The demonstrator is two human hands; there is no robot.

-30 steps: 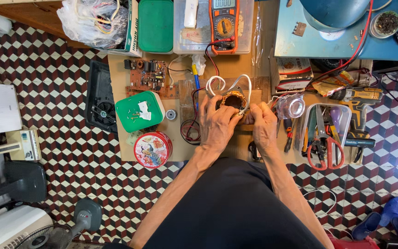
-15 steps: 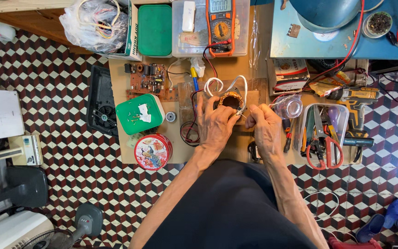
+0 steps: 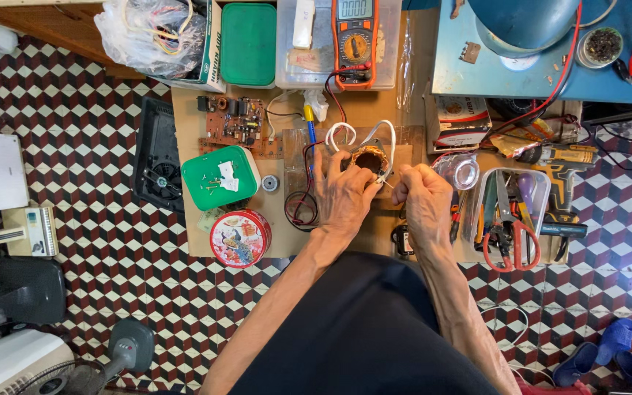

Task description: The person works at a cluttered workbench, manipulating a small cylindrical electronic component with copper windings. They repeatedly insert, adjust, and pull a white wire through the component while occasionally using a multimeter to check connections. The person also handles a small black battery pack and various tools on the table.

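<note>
A small motor stator with copper windings [image 3: 368, 159] and white leads sits on a cardboard sheet [image 3: 294, 132] laid over the tiled floor. My left hand [image 3: 342, 194] grips its near left side, fingers spread over it. My right hand [image 3: 422, 199] is closed in a fist just right of the stator, pinching a thin white strand that runs toward the windings. Red and black probe wires [image 3: 301, 205] curl beside my left wrist. My dark-clothed lap fills the bottom of the view.
An orange multimeter [image 3: 354, 40] lies on a clear box at the top. A circuit board [image 3: 232, 121], green lid [image 3: 221, 178], round red tin [image 3: 240, 238] and black fan [image 3: 156, 164] lie left. A tray with red-handled scissors [image 3: 507, 234] and a yellow drill [image 3: 559, 157] lie right.
My right hand has pulled slightly right and back from the stator, drawing the white strand taut. My left hand has stayed on the stator.
</note>
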